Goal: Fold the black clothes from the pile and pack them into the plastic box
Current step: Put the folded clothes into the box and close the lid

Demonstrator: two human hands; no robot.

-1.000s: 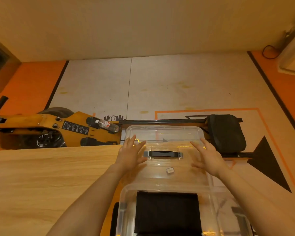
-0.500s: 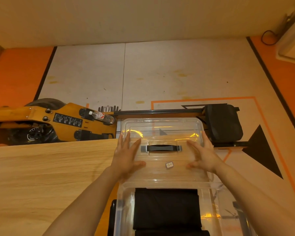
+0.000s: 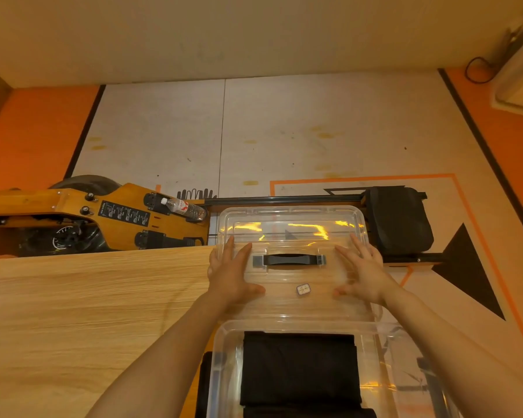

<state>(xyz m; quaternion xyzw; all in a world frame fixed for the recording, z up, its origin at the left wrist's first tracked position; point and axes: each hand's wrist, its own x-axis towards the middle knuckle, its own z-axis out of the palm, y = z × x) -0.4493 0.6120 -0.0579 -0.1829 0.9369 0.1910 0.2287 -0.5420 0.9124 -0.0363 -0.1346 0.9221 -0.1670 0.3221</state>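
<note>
**Inspector:** Both hands have closed in on the clear lid (image 3: 290,267) since the earlier frames; the left hand (image 3: 228,274) and right hand (image 3: 363,274) now press flat on it either side of the black handle (image 3: 290,260); fingers straight and spread, grasping nothing.

**Clerk:** Why flat?

**Inspector:** Judged: to slide or steady the lid for closing; it lies beyond the fingertips' near side, partly over the wooden table (image 3: 88,312).

**Clerk:** And the clothes?

**Inspector:** Folded black clothes (image 3: 299,369) lie inside the plastic box (image 3: 224,357), below the wrists; packing appears finished; a small sticker (image 3: 303,289) sits between the thumbs.
</note>
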